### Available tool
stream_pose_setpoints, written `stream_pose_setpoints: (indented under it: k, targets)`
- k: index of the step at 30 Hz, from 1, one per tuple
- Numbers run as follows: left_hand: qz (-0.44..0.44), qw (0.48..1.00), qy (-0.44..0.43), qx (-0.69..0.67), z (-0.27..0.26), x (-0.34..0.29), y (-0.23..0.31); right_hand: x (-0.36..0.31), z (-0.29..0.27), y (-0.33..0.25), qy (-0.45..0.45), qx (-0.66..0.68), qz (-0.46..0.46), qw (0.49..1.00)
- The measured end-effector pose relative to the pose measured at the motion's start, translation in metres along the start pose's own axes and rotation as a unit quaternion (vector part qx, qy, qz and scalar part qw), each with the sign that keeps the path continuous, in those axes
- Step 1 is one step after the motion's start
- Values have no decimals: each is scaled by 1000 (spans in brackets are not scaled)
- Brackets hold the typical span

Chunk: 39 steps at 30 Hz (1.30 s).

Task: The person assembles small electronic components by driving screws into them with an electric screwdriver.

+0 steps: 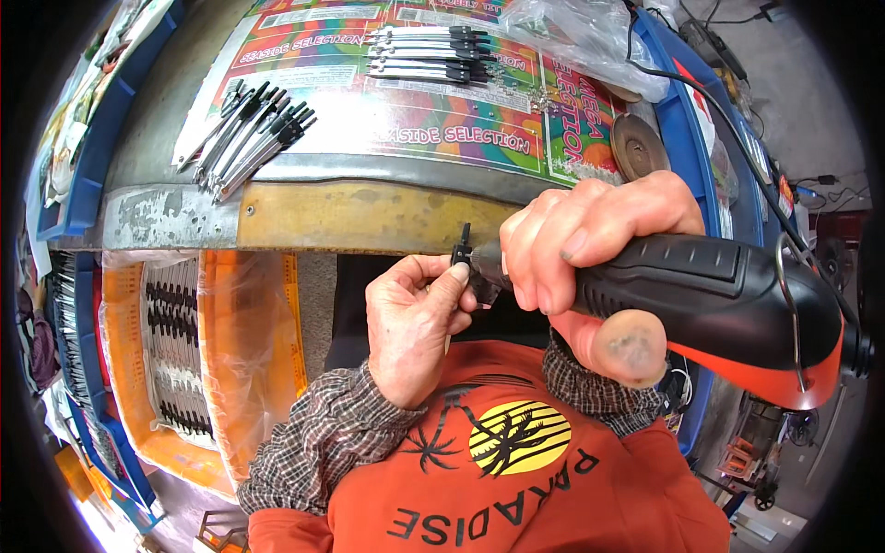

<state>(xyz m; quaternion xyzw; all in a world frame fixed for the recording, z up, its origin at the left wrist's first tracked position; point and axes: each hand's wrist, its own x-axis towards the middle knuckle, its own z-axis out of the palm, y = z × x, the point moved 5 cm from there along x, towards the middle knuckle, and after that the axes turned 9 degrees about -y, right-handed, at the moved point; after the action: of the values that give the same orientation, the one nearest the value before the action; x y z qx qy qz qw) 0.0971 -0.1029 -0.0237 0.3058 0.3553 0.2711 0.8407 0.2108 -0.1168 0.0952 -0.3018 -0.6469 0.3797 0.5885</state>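
Hands point(406, 318), two, one black-tipped part point(462, 251), one power tool point(737, 313), two tabletop piles point(258, 143)

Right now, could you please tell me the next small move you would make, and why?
I would probably steady the black-ended piece, since the left hand pinches it in its fingertips and the right hand holds the power tool with its nose close by.

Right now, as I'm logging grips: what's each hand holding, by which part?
Left hand: slim piece, pinched at its black part. Right hand: power tool, gripped around its front end.
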Motion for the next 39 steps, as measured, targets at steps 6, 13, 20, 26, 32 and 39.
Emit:
stream_pose_setpoints:
  k: [6, 13, 20, 26, 32, 39]
  targets:
    - [10, 1000, -6, -11, -1, 2, -3, 2, -3, 4, -38, -15, -40, 998]
    - [20, 1000, -7, -4, -2, 1, -2, -2, -1, 7, 12, 73, 26, 997]
    - [30, 999, -24, -30, -2, 2, -3, 1, -1, -2, -32, 16, -3, 999]
    - [33, 999, -30, -32, -3, 2, -3, 3, 4, -3, -15, -1, 10, 1000]
    - [30, 998, -30, -46, -3, 4, -5, 6, 1, 0, -60, 10, -21, 998]
    - [28, 998, -31, -46, -3, 1, -6, 12, 7, 0, -139, -3, -14, 990]
